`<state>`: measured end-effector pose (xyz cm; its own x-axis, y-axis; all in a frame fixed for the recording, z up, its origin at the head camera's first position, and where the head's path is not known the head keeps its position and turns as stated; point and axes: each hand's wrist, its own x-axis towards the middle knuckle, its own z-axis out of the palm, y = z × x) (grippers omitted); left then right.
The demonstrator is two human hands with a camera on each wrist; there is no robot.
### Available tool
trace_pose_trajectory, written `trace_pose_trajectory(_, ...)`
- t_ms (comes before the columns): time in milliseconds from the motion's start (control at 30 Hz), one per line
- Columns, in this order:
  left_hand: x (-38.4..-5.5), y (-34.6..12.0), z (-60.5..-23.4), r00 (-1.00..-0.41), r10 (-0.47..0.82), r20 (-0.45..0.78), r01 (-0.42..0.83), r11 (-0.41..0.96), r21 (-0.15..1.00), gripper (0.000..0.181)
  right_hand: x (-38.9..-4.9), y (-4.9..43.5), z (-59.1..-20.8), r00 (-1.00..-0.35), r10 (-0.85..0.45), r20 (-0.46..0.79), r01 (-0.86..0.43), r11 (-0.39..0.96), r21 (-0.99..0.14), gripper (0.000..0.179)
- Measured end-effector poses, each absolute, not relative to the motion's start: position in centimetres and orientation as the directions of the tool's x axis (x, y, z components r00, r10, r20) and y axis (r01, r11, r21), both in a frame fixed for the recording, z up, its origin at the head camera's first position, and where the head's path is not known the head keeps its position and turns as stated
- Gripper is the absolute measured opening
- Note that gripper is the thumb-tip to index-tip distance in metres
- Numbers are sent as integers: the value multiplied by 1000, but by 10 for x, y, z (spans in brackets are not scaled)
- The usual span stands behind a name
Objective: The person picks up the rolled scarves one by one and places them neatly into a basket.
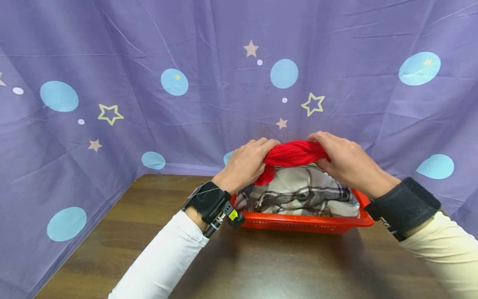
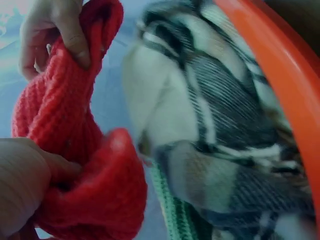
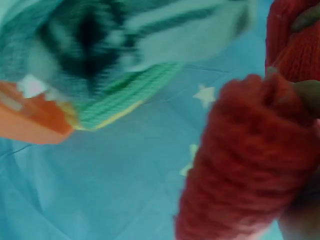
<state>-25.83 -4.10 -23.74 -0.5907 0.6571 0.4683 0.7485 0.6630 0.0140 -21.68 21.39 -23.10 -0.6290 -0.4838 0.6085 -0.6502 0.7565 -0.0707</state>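
Observation:
A red knitted piece (image 1: 295, 153), bunched lengthwise, is held up between both hands above the back of a red plastic basket (image 1: 298, 220). My left hand (image 1: 244, 162) grips its left end, where a loose fold hangs below the fingers. At the other end my right hand (image 1: 341, 160) pinches the knit between thumb and fingers. Beneath it a plaid cloth (image 1: 306, 187) in white, grey and brown lies heaped in the basket. A green ribbed knit (image 2: 172, 205) shows beside the plaid in the left wrist view.
The basket stands on a brown wooden table (image 1: 149, 232) near its back edge. Behind the table hangs a purple curtain (image 1: 216, 112) with stars and blue dots. Black bands (image 1: 405, 207) with cameras wrap both wrists.

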Motion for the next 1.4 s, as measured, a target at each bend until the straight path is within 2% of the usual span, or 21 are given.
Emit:
trace_pose_trajectory(133, -263, -36, -250, -635, 669, 386, 719, 695, -21, 49, -227, 218, -248, -655, -494, 572, -622, 782, -36, 36)
trace_pose_trajectory(300, -260, -31, -263, -800, 588, 120, 596, 802, 38, 57, -235, 215, -266, -696, -506, 508, -590, 807, -5, 24)
trace_pose_trajectory(400, -257, -28, -267, -847, 532, -5, 532, 846, 28, 60, -234, 214, -270, -727, -492, 478, -555, 832, 13, 18)
trace_pose_trajectory(533, -253, -26, -267, -860, 504, -78, 507, 862, -17, 58, -231, 213, -272, -743, -505, 440, -571, 820, -23, 17)
trace_pose_trajectory(667, -251, -26, -269, -865, 480, -142, 481, 876, 36, 57, -228, 218, -276, -748, -531, 399, -601, 797, -66, 23)
trace_pose_trajectory(867, -250, -31, -279, -858, 495, -139, 479, 868, 134, 53, -224, 227, -283, -790, -525, 316, -576, 812, -90, 33)
trace_pose_trajectory(1067, -249, -31, -285, -857, 490, -158, 477, 871, 116, 55, -217, 236, -286, -852, -501, 154, -523, 831, -191, 41)
trace_pose_trajectory(1200, -249, -31, -287, -858, 479, -186, 467, 878, 108, 58, -216, 237, -287, -862, -499, 87, -505, 831, -233, 43)
trace_pose_trajectory(1300, -250, -33, -287, -851, 487, -197, 462, 872, 159, 60, -216, 238, -287, -862, -503, 61, -502, 831, -241, 44)
trace_pose_trajectory(1400, -251, -40, -287, -829, 519, -210, 462, 846, 267, 64, -216, 239, -287, -856, -511, 73, -512, 823, -244, 45)
